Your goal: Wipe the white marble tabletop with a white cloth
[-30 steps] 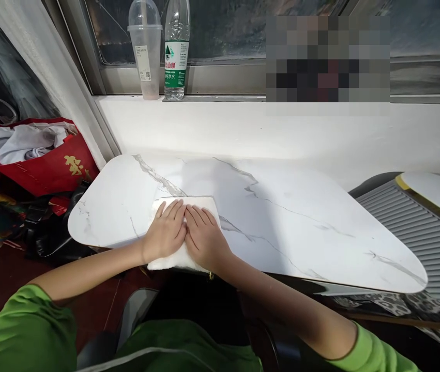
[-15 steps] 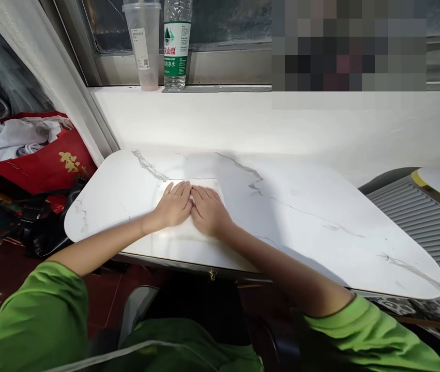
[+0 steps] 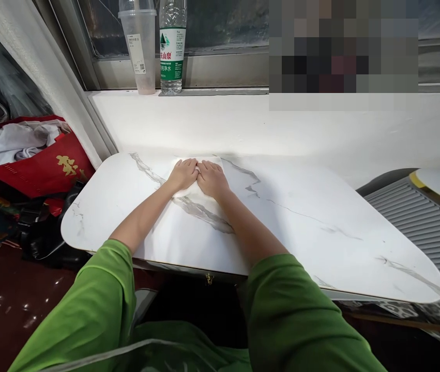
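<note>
White cloth flat on a marbled tabletop

Both hands lie on top of the cloth, close to the table's far edge, where it meets the white wall. The left hand covers its left part and the right hand its right part, the two angled inward so that they meet at the thumbs and forefingers. Each hand is spread flat rather than closed around the fabric, with the fingers side by side and pointing away from the body. The palms are hidden, so whether any fold is pinched beneath them cannot be told. Some of the cloth shows between the wrists, on the near side of the hands, and a little shows past the right fingertips. Grey veining runs across the table just in front of it.

Both arms reach forward in green sleeves. On the windowsill, well beyond the hands, a lidded plastic cup stands upright beside a clear bottle with a green and white label. Left of the table, a red bag holds pale fabric.
</note>
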Demonstrator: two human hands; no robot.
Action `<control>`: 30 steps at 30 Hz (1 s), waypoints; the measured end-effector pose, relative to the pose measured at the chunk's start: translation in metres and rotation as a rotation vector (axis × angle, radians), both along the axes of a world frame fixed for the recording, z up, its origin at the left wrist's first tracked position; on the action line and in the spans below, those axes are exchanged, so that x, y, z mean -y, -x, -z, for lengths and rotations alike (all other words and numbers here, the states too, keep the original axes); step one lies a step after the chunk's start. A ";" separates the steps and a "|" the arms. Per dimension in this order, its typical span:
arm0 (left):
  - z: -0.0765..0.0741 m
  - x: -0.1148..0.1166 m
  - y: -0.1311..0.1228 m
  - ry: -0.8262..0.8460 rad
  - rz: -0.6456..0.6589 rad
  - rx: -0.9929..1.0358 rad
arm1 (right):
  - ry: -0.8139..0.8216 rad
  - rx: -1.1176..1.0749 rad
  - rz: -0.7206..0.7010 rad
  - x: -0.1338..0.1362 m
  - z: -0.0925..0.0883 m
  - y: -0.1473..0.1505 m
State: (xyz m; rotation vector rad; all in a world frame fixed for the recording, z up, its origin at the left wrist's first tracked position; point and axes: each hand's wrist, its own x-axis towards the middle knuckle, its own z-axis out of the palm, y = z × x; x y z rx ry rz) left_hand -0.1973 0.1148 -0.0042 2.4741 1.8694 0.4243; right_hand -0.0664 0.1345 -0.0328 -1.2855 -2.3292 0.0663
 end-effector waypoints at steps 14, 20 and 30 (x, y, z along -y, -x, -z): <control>0.000 0.115 -0.083 0.089 0.033 0.015 | -0.108 0.134 -0.118 0.109 0.006 -0.104; 0.002 0.137 -0.152 0.154 0.195 0.045 | -0.156 0.136 -0.073 0.150 0.008 -0.182; 0.002 0.057 -0.199 0.234 0.281 0.087 | -0.090 0.125 0.097 0.080 0.008 -0.226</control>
